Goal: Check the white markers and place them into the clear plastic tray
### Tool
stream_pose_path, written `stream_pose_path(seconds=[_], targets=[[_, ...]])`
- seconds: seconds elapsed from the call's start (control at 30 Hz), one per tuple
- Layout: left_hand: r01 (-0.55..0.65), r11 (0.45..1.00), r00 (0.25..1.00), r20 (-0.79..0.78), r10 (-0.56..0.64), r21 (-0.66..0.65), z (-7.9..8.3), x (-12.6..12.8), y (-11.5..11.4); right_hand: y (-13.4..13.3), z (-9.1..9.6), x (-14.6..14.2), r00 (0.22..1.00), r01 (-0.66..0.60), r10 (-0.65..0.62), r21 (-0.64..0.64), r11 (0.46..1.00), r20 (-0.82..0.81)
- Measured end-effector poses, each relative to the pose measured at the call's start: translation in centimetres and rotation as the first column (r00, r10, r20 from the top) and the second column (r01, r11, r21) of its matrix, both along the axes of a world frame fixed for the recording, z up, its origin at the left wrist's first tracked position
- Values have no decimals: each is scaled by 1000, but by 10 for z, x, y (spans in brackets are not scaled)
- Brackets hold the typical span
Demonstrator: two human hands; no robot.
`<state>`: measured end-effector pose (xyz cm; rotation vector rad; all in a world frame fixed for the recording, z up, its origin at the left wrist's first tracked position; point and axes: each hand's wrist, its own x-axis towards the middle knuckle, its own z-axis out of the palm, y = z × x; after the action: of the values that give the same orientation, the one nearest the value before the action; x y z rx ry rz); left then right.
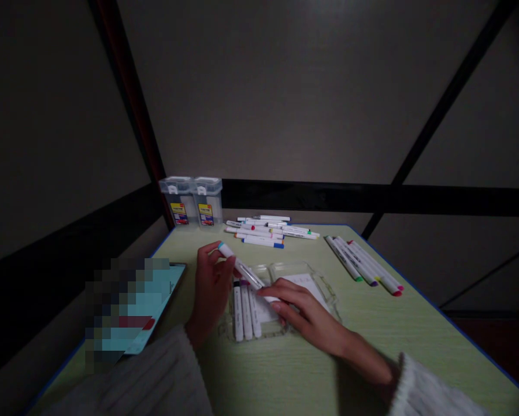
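A white marker (247, 274) with a light-blue end is held at a slant between my two hands. My left hand (212, 283) pinches its upper, blue-tipped end. The fingers of my right hand (305, 309) close on its lower white end. Beneath it lies an open clear plastic case (294, 267). Several white markers (247, 315) lie side by side in the case's left part, one with a black end. A white paper (308, 284) shows in the right part. My fingers hide some of the case and the markers' far ends.
A loose heap of markers (268, 231) lies at the back. Another group of markers (363, 266) is along the right side. Two lidded clear boxes (192, 202) stand at the back left. A tablet-like screen (133, 323), partly pixelated, lies on the left of the green table (372, 335).
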<state>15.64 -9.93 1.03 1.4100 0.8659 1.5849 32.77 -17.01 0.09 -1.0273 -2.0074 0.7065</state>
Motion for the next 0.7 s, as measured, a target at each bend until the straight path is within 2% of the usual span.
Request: stream_pose_path(seconds=[0.2, 0.33, 0.57, 0.7], targets=[[138, 975, 982, -102, -157, -174, -3, 3, -1, 0, -2, -2, 1000, -30, 30, 0, 1000, -6], [214, 951, 939, -221, -263, -225, -9, 3, 1, -3, -4, -4, 996, -31, 32, -12, 999, 87], [201, 944, 854, -425, -300, -263, -15, 4, 3, -7, -1, -6, 956, -36, 41, -21, 999, 291], [199, 951, 802, -519, -296, -235, -26, 4, 8, -7, -2, -7, 930, -45, 35, 17, 999, 365]])
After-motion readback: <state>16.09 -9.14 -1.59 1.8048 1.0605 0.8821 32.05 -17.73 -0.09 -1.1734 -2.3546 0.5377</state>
